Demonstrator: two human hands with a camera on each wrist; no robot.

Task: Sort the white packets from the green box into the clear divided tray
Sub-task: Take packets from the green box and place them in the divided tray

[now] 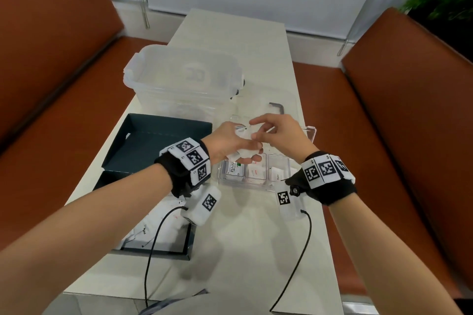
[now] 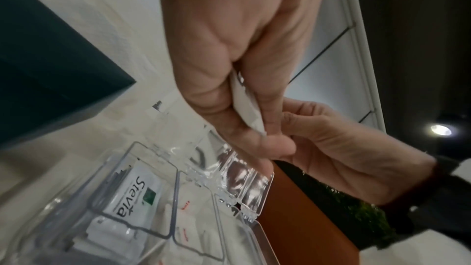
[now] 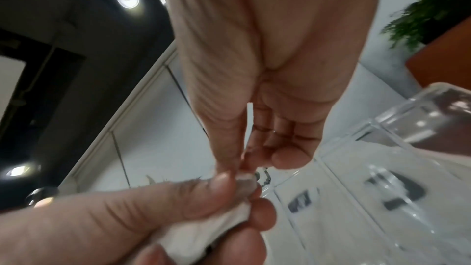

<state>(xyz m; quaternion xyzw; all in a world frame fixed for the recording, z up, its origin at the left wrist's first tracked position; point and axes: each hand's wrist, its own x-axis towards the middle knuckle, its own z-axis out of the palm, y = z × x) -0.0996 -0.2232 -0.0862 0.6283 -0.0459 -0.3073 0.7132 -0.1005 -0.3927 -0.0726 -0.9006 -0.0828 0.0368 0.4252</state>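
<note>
Head view shows the left hand point(image 1: 231, 142) holding white packets point(image 1: 247, 152) above the clear divided tray point(image 1: 256, 181), so the right hand point(image 1: 275, 133) can pinch one packet off for its compartment.

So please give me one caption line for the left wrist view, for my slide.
Left hand holds white packets above the clear divided tray; right hand pinches one.
</note>
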